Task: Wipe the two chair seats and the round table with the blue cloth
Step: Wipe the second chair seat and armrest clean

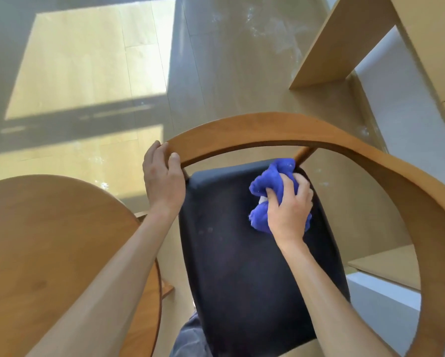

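Where the curved wooden backrest [280, 130] arches over the seat [242, 266], the working room is bounded: the rail sweeps from the upper left round to the right edge of the view, and the seat's far edge lies just under it. Open floor [87, 73] is seen beyond the rail, lit in bright patches. To the left, the round table [49, 240] stands close beside the seat, its rim crossed by the left forearm. Pale wooden shelving [345, 47] is seen at the upper right.

The left hand [162, 181] is wrapped round the left end of the rail, fingers over the top and thumb against the near face. The right hand [288, 210] is closed on the cloth [270, 181], which is bunched and pressed onto the far right part of the seat; folds spill out beyond the fingers towards the seat's far corner and under the palm.

The seat is dark, matte and rounded at its corners, with faint marks on it. The cloth is vivid blue and crumpled. The table and rail are of smooth, warm-toned wood.
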The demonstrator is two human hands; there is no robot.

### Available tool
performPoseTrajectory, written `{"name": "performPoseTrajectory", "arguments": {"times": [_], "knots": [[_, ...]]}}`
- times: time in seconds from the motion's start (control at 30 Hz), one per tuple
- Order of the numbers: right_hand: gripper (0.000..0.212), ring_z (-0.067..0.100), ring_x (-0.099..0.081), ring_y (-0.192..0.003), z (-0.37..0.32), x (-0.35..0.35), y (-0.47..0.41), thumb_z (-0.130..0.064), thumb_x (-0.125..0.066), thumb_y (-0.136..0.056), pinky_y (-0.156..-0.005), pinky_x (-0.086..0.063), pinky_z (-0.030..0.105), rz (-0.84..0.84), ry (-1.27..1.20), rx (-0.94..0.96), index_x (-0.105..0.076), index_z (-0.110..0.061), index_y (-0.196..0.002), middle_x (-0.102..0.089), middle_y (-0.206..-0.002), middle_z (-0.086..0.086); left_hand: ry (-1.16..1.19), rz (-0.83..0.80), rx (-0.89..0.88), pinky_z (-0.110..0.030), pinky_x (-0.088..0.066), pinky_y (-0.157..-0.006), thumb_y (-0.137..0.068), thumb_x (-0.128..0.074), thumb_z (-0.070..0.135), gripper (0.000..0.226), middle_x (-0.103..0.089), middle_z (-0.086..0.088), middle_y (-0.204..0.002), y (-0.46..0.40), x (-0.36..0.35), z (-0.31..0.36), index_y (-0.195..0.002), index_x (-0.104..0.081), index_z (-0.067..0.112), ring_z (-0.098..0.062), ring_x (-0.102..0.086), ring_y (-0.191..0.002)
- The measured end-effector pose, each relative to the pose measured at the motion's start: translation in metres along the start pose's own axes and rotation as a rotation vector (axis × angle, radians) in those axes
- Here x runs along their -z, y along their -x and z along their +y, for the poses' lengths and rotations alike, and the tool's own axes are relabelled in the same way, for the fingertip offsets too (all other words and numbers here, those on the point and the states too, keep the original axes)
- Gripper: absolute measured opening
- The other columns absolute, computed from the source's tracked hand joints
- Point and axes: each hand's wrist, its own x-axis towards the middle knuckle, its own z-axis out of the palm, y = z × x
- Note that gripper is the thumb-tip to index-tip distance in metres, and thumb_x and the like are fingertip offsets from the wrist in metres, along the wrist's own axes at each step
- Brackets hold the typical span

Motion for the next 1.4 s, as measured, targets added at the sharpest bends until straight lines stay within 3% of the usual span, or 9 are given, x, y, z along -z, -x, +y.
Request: {"name": "performPoseTrajectory", "arguments": {"times": [0.13,0.3,0.4,0.63,0.8,1.0,1.13,1.23,1.4], "knots": [[0.024,0.025,-0.044,-0.12,0.03,-0.035,0.042,-0.029,-0.055,-0.093,-0.096,-0.04,0.047,-0.237,-0.041,-0.232,-0.059,-0.025,-0.116,-0.043,-0.136,-0.003,0.106,0.032,0.019,-0.021,-0.03,-0.105,-0.102,-0.038,0.022,0.038,-0.049,0.005,-0.139,-0.005,0.004,-0.006,-0.137,-0.05,0.016,-0.006,-0.042,-0.123],[0.034,0.032,-0.04,-0.12,0.014,-0.099,0.056,-0.038,-0.053,-0.093,-0.086,-0.039,0.05,-0.359,0.272,-0.115,-0.055,-0.021,-0.123,-0.039,-0.142,0.003,0.142,0.019,-0.035,0.0,-0.028,-0.091,-0.102,-0.037,0.022,0.038,-0.047,0.013,-0.132,-0.001,0.001,-0.018,-0.139,-0.046,0.019,0.0,-0.04,-0.116],[0.044,0.038,-0.051,-0.108,-0.002,-0.117,0.078,-0.039,-0.068,-0.084,-0.072,-0.045,0.049,-0.341,0.358,-0.054,-0.059,-0.017,-0.122,-0.049,-0.135,0.01,0.136,0.023,-0.067,-0.016,-0.028,-0.108,-0.097,-0.035,0.028,0.046,-0.043,0.007,-0.146,0.0,-0.003,-0.025,-0.14,-0.046,0.019,-0.006,-0.038,-0.13],[0.047,0.03,-0.055,-0.098,-0.019,-0.12,0.155,-0.028,-0.076,-0.069,-0.067,-0.04,0.039,-0.433,0.396,0.264,-0.061,-0.027,-0.114,-0.057,-0.126,0.001,0.278,0.035,-0.056,-0.019,-0.028,-0.111,-0.091,-0.039,0.022,0.047,-0.045,0.009,-0.145,-0.002,-0.008,-0.032,-0.135,-0.052,0.02,-0.003,-0.037,-0.133],[0.046,0.03,-0.053,-0.098,-0.007,-0.107,0.21,-0.016,-0.073,-0.057,-0.071,-0.042,0.039,-0.535,0.33,0.585,-0.059,-0.025,-0.1,-0.056,-0.122,-0.001,0.472,0.068,0.092,-0.029,-0.032,-0.114,-0.089,-0.039,0.03,0.052,-0.05,0.011,-0.135,-0.004,-0.002,-0.048,-0.14,-0.046,0.021,-0.003,-0.043,-0.129],[0.049,0.026,-0.051,-0.09,0.017,-0.089,0.186,-0.012,-0.071,-0.05,-0.067,-0.038,0.037,-0.646,0.278,0.863,-0.06,-0.027,-0.095,-0.052,-0.118,-0.002,0.407,0.045,0.284,-0.04,-0.031,-0.115,-0.088,-0.037,0.037,0.052,-0.051,0.013,-0.13,0.018,-0.003,-0.09,-0.137,-0.05,0.025,-0.006,-0.042,-0.128],[0.047,0.028,-0.049,-0.082,0.001,-0.103,0.127,-0.004,-0.07,-0.051,-0.064,-0.038,0.037,-0.469,0.302,0.699,-0.061,-0.023,-0.094,-0.056,-0.114,0.002,0.397,0.033,0.328,-0.04,-0.031,-0.115,-0.084,-0.037,0.041,0.058,-0.051,0.01,-0.132,0.029,-0.004,-0.104,-0.137,-0.05,0.023,-0.01,-0.042,-0.132],[0.041,0.029,-0.053,-0.084,-0.033,-0.128,0.069,-0.012,-0.077,-0.062,-0.065,-0.043,0.039,-0.351,0.359,0.541,-0.063,-0.021,-0.099,-0.059,-0.118,0.004,0.394,0.024,0.345,-0.04,-0.032,-0.115,-0.084,-0.037,0.04,0.058,-0.051,0.008,-0.136,0.033,-0.003,-0.112,-0.138,-0.049,0.023,-0.011,-0.043,-0.131],[0.053,0.031,-0.052,-0.104,-0.077,-0.159,0.056,-0.045,-0.07,-0.077,-0.072,-0.044,0.043,-0.474,0.496,0.425,-0.054,-0.027,-0.124,-0.049,-0.136,0.002,0.37,-0.006,0.368,-0.038,-0.033,-0.114,-0.088,-0.04,0.038,0.052,-0.051,0.01,-0.137,0.04,-0.001,-0.124,-0.137,-0.049,0.025,-0.008,-0.045,-0.13]]}}
